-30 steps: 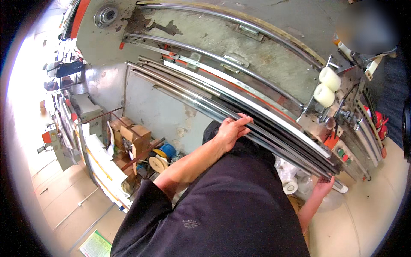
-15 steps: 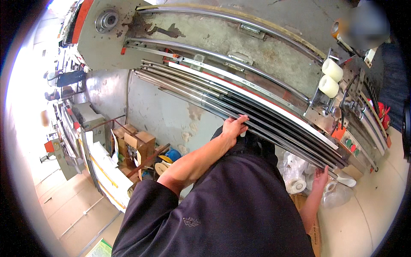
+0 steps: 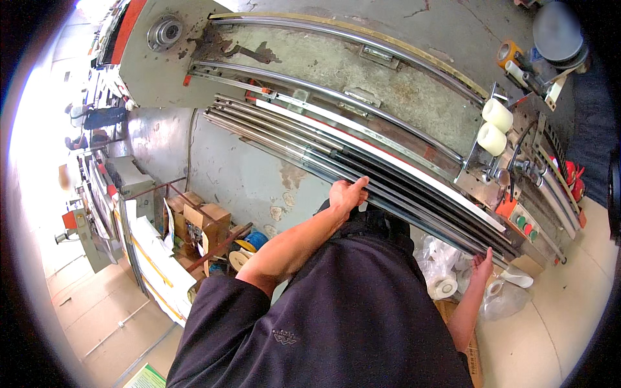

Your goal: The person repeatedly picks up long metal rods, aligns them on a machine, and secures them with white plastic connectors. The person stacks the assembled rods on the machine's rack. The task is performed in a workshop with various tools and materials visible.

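My left hand (image 3: 349, 194) is closed round a long shiny metal rod (image 3: 420, 221), the one nearest my body, with thumb and fingers at its upper side. Close to the rod's right end, my right hand (image 3: 480, 265) grips it from below with bent fingers, some of them hidden by the rod. Just beyond lie several parallel rods (image 3: 414, 184), silvery at the left and black toward the right. They slant down to the right along the machine's front, beside a long white strip (image 3: 388, 150).
Two steel rails (image 3: 336, 87) run along the machine bed. White rollers (image 3: 493, 137) and a panel with green and red buttons (image 3: 525, 226) stand at the right. Plastic-wrapped rolls (image 3: 443, 284) lie below my right hand; cardboard boxes (image 3: 213, 220) sit at lower left.
The fingers of my left hand have curled more tightly on the rod. My right hand stays near the rod's right end. The whole view has shifted slightly.
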The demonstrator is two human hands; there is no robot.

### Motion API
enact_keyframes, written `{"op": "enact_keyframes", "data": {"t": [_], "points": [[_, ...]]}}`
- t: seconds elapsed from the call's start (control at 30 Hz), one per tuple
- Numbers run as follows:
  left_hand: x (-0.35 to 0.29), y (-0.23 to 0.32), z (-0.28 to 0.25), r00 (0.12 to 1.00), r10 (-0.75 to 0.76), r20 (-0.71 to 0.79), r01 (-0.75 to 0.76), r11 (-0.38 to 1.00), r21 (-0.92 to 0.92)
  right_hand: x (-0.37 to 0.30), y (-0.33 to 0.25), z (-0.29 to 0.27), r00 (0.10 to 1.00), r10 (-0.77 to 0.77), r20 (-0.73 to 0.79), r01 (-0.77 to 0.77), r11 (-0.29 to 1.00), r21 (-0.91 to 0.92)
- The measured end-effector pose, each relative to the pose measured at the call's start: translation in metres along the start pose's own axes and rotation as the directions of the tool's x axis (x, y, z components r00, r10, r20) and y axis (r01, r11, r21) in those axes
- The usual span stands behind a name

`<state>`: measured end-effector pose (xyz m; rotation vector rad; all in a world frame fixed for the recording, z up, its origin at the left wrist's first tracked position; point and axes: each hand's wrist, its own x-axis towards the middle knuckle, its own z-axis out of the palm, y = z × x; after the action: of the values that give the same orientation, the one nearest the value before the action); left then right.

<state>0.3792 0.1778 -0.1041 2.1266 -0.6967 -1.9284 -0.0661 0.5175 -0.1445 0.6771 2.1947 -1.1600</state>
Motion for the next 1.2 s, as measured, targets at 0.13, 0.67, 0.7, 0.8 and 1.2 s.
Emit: {"op": "enact_keyframes", "data": {"t": [0.13, 0.67, 0.7, 0.8, 1.2], "points": [[0.001, 0.004, -0.010, 0.998, 0.050, -0.037, -0.035, 0.943, 0.331, -0.004, -0.001, 0.003, 1.000, 0.002, -0.014, -0.005, 0.981, -0.194], [0.019, -0.008, -0.061, 0.943, 0.117, 0.311, -0.258, 0.846, 0.466, -0.047, 0.038, 0.038, 0.709, -0.688, 0.156, 0.702, 0.663, -0.262], [0.015, -0.007, -0.069, 0.941, 0.167, 0.295, -0.285, 0.861, 0.422, -0.074, 0.038, 0.058, 0.669, -0.719, 0.188, 0.742, 0.631, -0.227], [0.026, -0.019, -0.095, 0.948, 0.179, 0.261, -0.295, 0.803, 0.519, -0.128, 0.042, 0.111, 0.606, -0.749, 0.266, 0.786, 0.615, -0.059], [0.056, -0.069, -0.177, 0.901, 0.413, 0.133, -0.434, 0.864, 0.256, -0.294, 0.031, 0.233, 0.354, -0.598, 0.719, 0.912, 0.391, -0.125]]}}
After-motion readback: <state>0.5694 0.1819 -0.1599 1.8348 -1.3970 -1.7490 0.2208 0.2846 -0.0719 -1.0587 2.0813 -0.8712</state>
